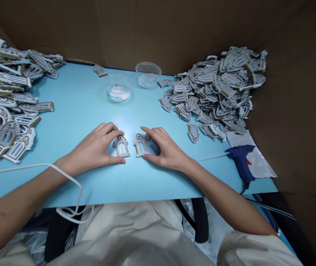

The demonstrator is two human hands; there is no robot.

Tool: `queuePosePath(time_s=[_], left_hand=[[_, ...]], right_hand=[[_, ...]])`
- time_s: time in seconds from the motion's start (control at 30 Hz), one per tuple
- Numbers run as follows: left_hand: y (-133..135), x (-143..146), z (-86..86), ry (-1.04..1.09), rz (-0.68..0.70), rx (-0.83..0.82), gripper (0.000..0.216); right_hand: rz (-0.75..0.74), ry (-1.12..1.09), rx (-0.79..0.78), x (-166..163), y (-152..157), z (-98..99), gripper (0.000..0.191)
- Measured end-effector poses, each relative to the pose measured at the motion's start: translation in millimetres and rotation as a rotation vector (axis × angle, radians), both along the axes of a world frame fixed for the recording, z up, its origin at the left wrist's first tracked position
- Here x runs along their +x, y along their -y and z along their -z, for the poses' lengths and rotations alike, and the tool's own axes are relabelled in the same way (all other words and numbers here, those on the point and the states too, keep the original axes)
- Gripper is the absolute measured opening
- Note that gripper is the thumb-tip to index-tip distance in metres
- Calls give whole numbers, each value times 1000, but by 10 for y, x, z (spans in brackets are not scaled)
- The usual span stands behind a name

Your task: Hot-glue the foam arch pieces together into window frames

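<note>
Two small arched window pieces stand out at the middle of the blue table, a narrow gap between them. My left hand curls around the left window piece, fingertips at its top and thumb at its lower edge. Around the right window piece is my right hand, its thumb at the bottom corner and a bent finger by the upper side. The right index finger points out above that piece. Both pieces are greyish white with arched openings, and their bases face me.
Heaps of similar pieces lie at the left and right. Two clear plastic cups stand at the back. A blue glue gun lies at the right, and a white cable crosses my left forearm. Cardboard walls enclose the table.
</note>
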State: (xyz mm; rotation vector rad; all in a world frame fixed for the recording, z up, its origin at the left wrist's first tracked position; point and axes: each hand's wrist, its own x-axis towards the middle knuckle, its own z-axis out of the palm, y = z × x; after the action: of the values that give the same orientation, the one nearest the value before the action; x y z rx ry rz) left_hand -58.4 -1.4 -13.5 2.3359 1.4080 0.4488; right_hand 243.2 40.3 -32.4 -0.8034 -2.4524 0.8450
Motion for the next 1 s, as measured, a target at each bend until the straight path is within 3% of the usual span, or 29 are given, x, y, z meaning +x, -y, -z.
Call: queuePosePath(time_s=[0.1,0.2,0.27,0.4,0.53,0.77,0.87,1.0], left_hand=[[-17,-11,-6,54,-12,-3,85],[-70,-32,-16,191,-94,42,59],[-130,-73,-16,260,-186,118,39],[-254,-200,20,304,-337,237,27],[-336,-284,91,335,-360,232,23],[-381,-279,163,359,-360,214,20],[-381,-282,167,351,-345,201,21],[-373,-276,167,344,-311,198,23]], right_hand=[[11,39,-12,9,23,-30,85],[47,-11,-62,40,23,-101,82],[121,-70,-94,66,-10,-167,64],[160,13,-31,46,-178,-280,26],[43,120,58,-251,-456,-285,23],[-35,241,167,-1150,-944,-168,38],[-66,331,191,-1281,-1036,-188,25],[-10,395,106,-1214,-1076,-238,10]])
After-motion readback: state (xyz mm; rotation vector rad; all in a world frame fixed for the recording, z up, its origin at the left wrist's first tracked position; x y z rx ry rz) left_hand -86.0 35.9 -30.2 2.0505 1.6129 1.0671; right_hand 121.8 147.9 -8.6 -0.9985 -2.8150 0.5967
